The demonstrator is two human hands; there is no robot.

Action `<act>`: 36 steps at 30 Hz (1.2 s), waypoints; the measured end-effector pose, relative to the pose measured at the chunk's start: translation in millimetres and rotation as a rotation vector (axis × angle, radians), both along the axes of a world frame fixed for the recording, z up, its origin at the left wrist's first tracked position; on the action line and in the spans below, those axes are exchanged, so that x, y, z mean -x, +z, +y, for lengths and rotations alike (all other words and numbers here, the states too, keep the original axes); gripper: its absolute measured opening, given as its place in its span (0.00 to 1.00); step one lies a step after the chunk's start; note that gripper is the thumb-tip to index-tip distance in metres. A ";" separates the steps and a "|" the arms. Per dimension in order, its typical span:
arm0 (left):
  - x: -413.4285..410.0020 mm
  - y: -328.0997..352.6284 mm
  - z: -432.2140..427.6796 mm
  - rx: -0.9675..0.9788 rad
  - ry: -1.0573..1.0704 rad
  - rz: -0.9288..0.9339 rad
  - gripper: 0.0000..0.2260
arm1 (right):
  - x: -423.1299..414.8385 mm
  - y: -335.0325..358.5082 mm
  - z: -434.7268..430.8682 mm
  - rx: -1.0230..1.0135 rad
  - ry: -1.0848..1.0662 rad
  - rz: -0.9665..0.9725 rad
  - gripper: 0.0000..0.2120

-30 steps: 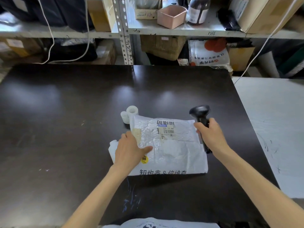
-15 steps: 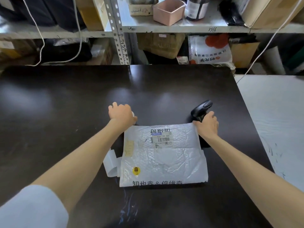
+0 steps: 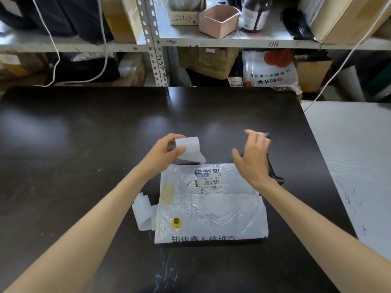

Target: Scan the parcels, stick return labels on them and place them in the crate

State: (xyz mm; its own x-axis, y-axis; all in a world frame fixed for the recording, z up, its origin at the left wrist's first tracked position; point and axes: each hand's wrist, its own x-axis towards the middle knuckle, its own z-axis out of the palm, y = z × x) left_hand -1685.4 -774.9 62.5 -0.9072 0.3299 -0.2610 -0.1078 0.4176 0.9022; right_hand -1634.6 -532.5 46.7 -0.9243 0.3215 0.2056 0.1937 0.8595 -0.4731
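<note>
We look through one wide-angle head camera, facing forward and down across the dark table [image 3: 84, 166], close above the left hand [image 3: 163, 155] and right hand [image 3: 254, 159], with the shelves [image 3: 232, 42] beyond.

On your parcel [image 3: 211, 210], the barcode label [image 3: 210, 183] reads "530- 63 885", and large Chinese characters run along its near edge. Beyond the parcel, the shelf edge [image 3: 274, 43] bears handwritten digits, roughly "7316".
</note>
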 end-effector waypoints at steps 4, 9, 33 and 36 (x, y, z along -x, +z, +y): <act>-27.7 17.3 0.7 -0.191 -0.083 0.007 0.15 | -4.0 30.0 -52.9 0.486 0.209 -0.027 0.15; -55.0 33.2 -6.2 -0.291 -0.007 0.041 0.17 | -22.3 51.4 -70.8 0.838 0.347 -0.155 0.09; -93.9 66.7 -20.2 -0.388 -0.028 -0.075 0.20 | -75.7 89.9 -75.5 0.818 0.470 0.051 0.08; -94.8 69.1 -20.7 -0.373 -0.020 -0.052 0.18 | -79.7 93.0 -76.1 0.722 0.491 0.140 0.07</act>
State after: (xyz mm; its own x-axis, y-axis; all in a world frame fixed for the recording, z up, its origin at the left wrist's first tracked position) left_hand -1590.7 -795.6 131.6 -0.8882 0.4288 -0.1654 -0.1528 0.0638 0.9862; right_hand -1554.8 -608.6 139.7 -0.9736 -0.0102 0.2278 -0.2195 0.3125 -0.9242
